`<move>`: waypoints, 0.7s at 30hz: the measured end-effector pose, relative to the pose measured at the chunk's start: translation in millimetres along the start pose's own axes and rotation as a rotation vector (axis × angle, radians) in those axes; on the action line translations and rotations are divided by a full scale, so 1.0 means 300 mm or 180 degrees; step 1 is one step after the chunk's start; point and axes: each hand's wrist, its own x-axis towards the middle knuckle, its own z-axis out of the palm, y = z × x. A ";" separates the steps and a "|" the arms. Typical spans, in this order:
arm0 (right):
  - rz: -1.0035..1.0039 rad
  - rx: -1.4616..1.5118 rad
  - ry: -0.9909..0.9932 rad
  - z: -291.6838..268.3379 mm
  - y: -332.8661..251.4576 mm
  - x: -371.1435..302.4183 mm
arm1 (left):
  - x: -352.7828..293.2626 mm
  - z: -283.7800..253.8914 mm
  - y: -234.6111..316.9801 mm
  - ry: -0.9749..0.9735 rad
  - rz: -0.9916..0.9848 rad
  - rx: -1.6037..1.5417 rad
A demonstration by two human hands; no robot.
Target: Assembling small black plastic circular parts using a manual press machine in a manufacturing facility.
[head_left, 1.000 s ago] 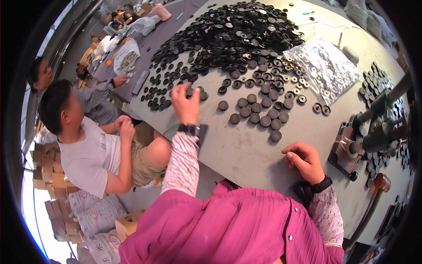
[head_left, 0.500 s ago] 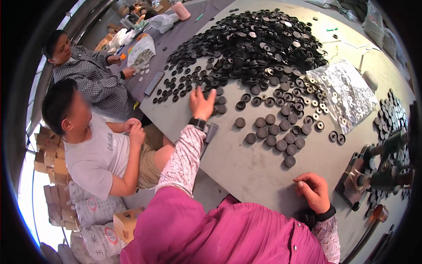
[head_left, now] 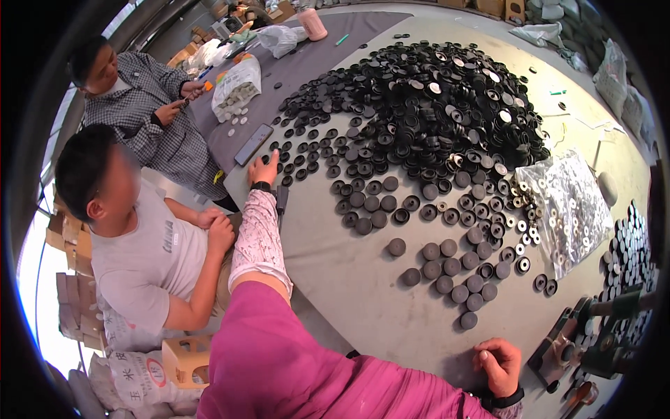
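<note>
Black caps [head_left: 433, 119] heaped, clear bag [head_left: 572, 209] of washers

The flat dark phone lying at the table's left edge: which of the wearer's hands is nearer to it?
Left. The left hand rests on the table just beside the phone, apparently not touching it. The right hand lies far off at the near edge, by the press tool.

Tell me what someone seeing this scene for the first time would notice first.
A big heap of black round caps fills the far middle of the grey table, thinning into loose caps toward the near edge. The left hand reaches out flat by the table's left edge, near a dark phone, while the right hand rests curled at the near edge. To the right lies a clear bag of silvery rings.
</note>
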 end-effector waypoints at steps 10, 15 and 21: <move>-0.0039 0.0060 -0.0013 0.015 -0.019 0.005 | -0.241 0.114 0.323 -0.0374 0.1630 -0.0792; -0.0092 0.0067 -0.0040 0.011 -0.012 0.002 | -0.546 0.019 0.472 0.1020 0.1882 -0.1159; -0.0184 0.0065 -0.0133 0.003 -0.001 0.000 | -1.466 -0.226 0.770 -0.1613 0.2721 -0.3907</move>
